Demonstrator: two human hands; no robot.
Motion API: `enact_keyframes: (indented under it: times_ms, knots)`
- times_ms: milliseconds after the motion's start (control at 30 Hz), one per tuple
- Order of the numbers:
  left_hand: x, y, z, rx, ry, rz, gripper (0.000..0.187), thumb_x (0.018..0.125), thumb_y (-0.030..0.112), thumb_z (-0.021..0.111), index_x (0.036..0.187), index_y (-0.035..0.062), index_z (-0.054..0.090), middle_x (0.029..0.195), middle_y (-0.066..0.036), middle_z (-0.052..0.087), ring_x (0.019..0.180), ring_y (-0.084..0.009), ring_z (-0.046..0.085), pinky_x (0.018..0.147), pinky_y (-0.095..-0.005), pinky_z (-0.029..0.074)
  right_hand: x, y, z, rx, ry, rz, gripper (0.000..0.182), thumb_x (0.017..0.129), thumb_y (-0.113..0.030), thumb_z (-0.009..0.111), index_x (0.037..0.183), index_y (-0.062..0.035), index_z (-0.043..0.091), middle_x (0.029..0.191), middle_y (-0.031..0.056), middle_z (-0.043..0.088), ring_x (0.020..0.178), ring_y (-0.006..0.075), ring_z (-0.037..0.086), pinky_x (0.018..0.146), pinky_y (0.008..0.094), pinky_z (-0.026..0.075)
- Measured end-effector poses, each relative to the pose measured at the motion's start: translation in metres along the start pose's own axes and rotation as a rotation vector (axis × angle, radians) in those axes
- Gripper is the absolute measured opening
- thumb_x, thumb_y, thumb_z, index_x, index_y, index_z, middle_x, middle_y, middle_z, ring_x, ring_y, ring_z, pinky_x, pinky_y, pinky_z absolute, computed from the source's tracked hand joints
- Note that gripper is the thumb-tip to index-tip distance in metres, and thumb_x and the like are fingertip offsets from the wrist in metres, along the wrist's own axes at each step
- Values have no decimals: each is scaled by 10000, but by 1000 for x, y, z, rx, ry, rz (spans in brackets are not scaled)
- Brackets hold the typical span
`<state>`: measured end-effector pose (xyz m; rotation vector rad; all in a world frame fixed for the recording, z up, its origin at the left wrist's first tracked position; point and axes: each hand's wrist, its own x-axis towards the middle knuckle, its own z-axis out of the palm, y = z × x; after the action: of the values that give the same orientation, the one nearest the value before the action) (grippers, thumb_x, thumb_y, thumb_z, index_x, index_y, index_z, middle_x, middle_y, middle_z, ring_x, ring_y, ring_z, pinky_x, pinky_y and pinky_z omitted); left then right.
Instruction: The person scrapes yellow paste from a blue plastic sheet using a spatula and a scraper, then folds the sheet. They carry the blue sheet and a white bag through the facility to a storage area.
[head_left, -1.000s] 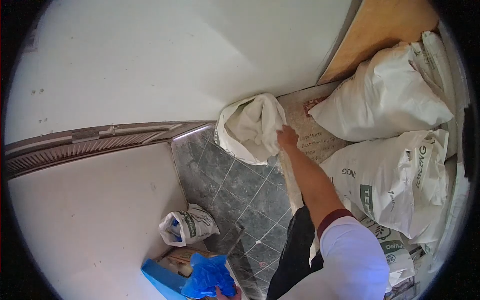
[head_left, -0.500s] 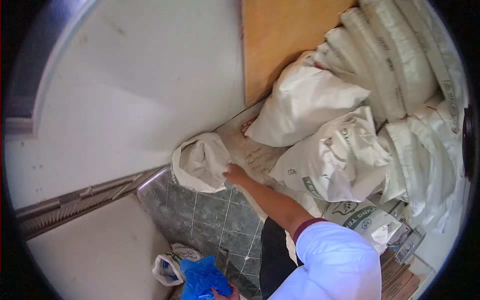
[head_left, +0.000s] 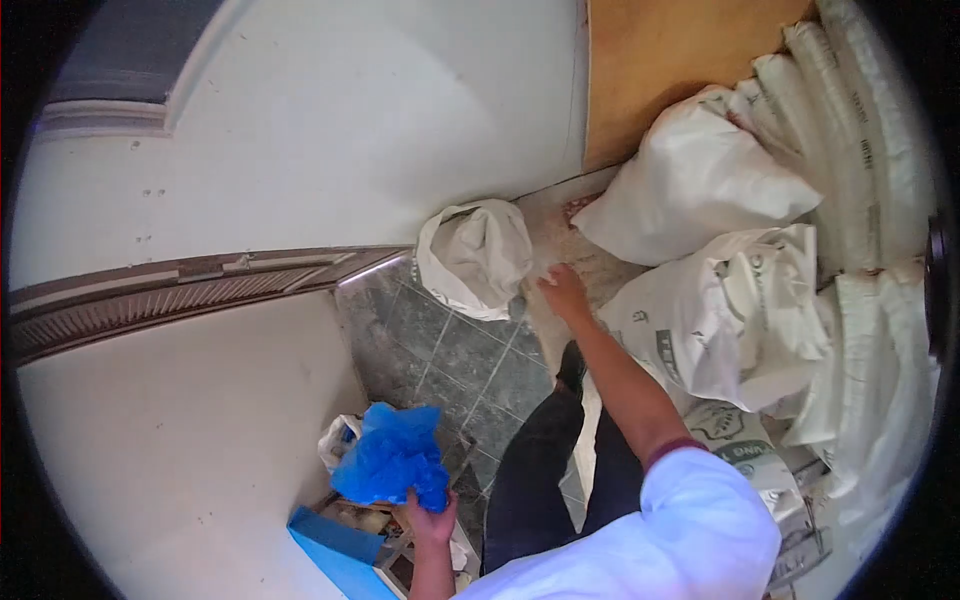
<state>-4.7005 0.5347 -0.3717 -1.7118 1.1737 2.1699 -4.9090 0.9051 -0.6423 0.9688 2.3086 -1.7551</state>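
Observation:
A crumpled blue plastic bag (head_left: 390,455) is bunched in my left hand (head_left: 430,517), whose fingers close on its lower edge. My right hand (head_left: 565,292) reaches forward over the floor, fingers loosely apart with nothing in them. It hovers just right of a white woven sack (head_left: 478,250), with a small gap between the two. The sack stands upright against the wall, its mouth wide and its rim folded outward; a pale inside shows. To the right of my forearm sits a full white sack with green print (head_left: 715,315).
More filled white sacks (head_left: 690,185) are piled along the right side, by a wooden board (head_left: 690,70). Dark floor tiles (head_left: 440,355) lie by my legs. At lower left are a small white bag (head_left: 338,440) and a blue-edged box (head_left: 340,545) holding odds and ends.
My right hand has come off the white sack's rim and now sits apart from it. The view has shifted, bringing more of my left hand, the blue bag and my legs into sight.

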Motion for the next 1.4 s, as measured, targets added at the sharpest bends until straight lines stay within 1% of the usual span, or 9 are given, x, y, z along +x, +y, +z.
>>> enact_keyframes:
  times_ms: [100, 200, 367, 467, 667, 733, 867, 1100, 1400]
  knots:
    - [14, 11, -32, -41, 33, 151, 409, 886, 480, 514, 1117, 146, 565, 1038, -57, 623, 922, -253, 564, 769, -402, 452, 27, -20, 67, -332, -105, 234, 715, 731, -487, 720, 1186, 24, 508, 1238, 203, 520, 1120, 354, 522, 918, 464, 441]
    - [33, 25, -62, -65, 15, 284, 422, 874, 496, 524, 1123, 159, 577, 1020, -56, 635, 901, -260, 570, 784, -403, 443, 53, -3, 114, -391, 5, 191, 865, 710, -560, 713, 1261, 49, 443, 1336, 215, 415, 1216, 364, 429, 979, 515, 385]
    - [138, 37, -107, -96, -3, 270, 403, 870, 476, 545, 1117, 160, 581, 994, -44, 640, 868, -253, 574, 743, -387, 454, 123, 53, 141, -450, -104, 3, 572, 807, -405, 661, 1231, -35, 560, 1316, 163, 486, 1236, 328, 428, 986, 505, 369]
    - [168, 41, -109, -115, 6, 126, 388, 861, 456, 578, 1110, 159, 582, 983, -40, 634, 869, -249, 571, 743, -388, 454, 114, 54, 103, -140, -2, -311, 436, 835, -305, 649, 1153, -9, 612, 1111, 172, 607, 1057, 305, 562, 924, 411, 434]
    - [188, 68, -129, -126, -25, 7, 367, 865, 436, 607, 1097, 156, 565, 1002, -36, 606, 875, -244, 560, 724, -394, 453, 68, 14, -30, 306, -19, -72, 484, 838, -239, 677, 1200, 55, 548, 984, 119, 650, 909, 220, 618, 827, 317, 482]
    - [179, 81, -102, -114, -67, 11, 363, 871, 428, 605, 1099, 149, 564, 1006, -33, 607, 882, -236, 563, 728, -384, 457, 11, -52, -73, 392, 133, 1, 476, 841, -206, 678, 1196, 75, 529, 1041, 116, 642, 890, 201, 625, 796, 308, 497]
    - [202, 99, -96, -144, -187, -39, 390, 889, 450, 561, 1087, 114, 562, 954, -74, 612, 811, -260, 579, 695, -376, 479, -39, -60, -133, 707, 51, 5, 459, 852, -197, 662, 1226, 25, 515, 1081, 107, 641, 904, 195, 640, 810, 322, 514]
    - [197, 118, -64, -118, -294, -112, 342, 874, 366, 627, 1105, 121, 567, 1032, -23, 601, 897, -221, 559, 767, -370, 461, -133, -63, -149, 999, 192, -74, 328, 873, -160, 635, 1151, -10, 547, 1020, 103, 658, 868, 221, 659, 765, 359, 547]
    - [205, 140, -64, 10, -430, -96, 346, 855, 377, 643, 1083, 127, 568, 974, -30, 609, 858, -228, 573, 707, -369, 466, -183, -53, -125, 1036, 191, -95, 399, 883, -201, 620, 1209, -1, 505, 1049, 110, 650, 890, 229, 657, 798, 364, 539]
